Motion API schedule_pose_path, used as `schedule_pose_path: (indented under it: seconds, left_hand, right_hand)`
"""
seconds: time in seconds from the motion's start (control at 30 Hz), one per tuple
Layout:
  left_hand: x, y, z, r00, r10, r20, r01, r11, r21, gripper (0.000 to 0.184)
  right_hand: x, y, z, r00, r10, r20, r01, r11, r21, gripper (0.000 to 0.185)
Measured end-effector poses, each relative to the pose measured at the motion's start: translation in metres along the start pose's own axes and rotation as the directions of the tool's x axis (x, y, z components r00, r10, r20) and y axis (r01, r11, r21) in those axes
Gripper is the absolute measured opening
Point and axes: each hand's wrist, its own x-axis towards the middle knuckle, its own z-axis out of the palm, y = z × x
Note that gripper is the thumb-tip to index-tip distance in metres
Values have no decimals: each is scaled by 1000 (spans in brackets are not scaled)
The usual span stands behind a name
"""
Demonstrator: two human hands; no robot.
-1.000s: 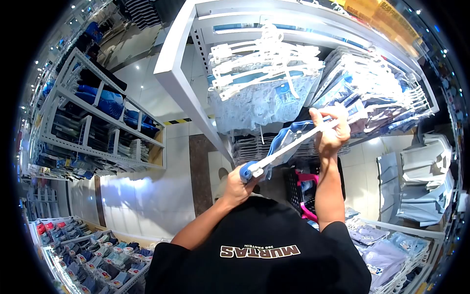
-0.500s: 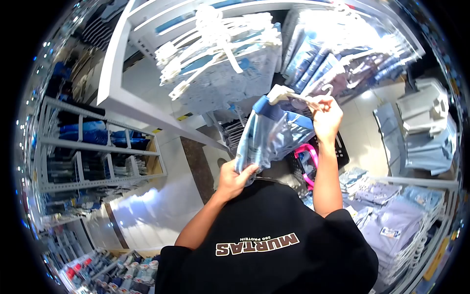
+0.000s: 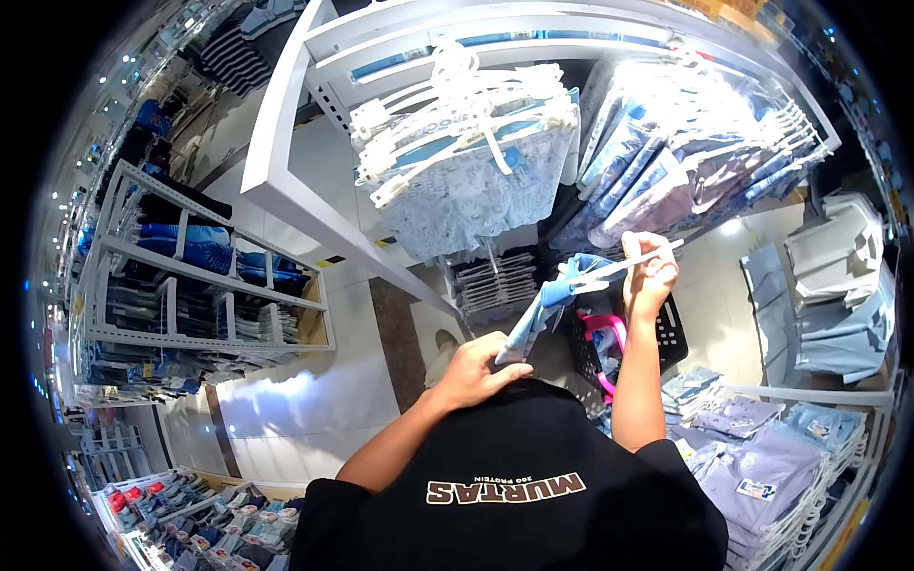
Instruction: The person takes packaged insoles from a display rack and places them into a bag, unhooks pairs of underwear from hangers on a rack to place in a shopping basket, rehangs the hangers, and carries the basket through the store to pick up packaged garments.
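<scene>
My left hand (image 3: 474, 373) is closed on the lower end of a blue garment (image 3: 535, 322), thumb on the near side. The garment is seen almost edge-on and looks narrow; its exact kind is hard to make out. A white hanger (image 3: 609, 273) is attached to its upper end. My right hand (image 3: 651, 278) pinches this hanger with its fingers raised. The garment slants between both hands, in front of my black shirt (image 3: 514, 466). Just beyond it is a black basket (image 3: 669, 333) with a pink handle (image 3: 609, 366).
A white rack (image 3: 286, 181) holds pale patterned clothes (image 3: 466, 195) and bluish clothes (image 3: 657, 162) on hangers. Shelves with folded clothes (image 3: 186, 249) stand at left. Lilac garments (image 3: 762, 457) lie stacked at lower right, and grey-blue clothes (image 3: 838, 324) hang at right.
The garment has turned from showing its broad face to nearly edge-on. Both hands sit lower in view, still holding the garment and hanger. The rack has shifted down and right in view.
</scene>
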Motion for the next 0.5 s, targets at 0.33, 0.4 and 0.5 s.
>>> schedule_pose_path:
  seconds: [0.33, 0.4, 0.5]
  left_hand:
    - [-6, -25, -23, 956, -131, -263, 144, 989, 33, 16]
    - [-8, -30, -27, 943, -169, -287, 193, 980, 57, 9]
    - [-12, -42, -27, 937, -135, -322, 158, 986, 45, 11]
  right_hand:
    - [2, -27, 43, 981, -152, 120, 175, 959, -223, 19]
    - [9, -33, 50, 954, -243, 178, 285, 920, -269, 19]
    - [20, -45, 70, 913, -315, 259, 384, 877, -288, 20]
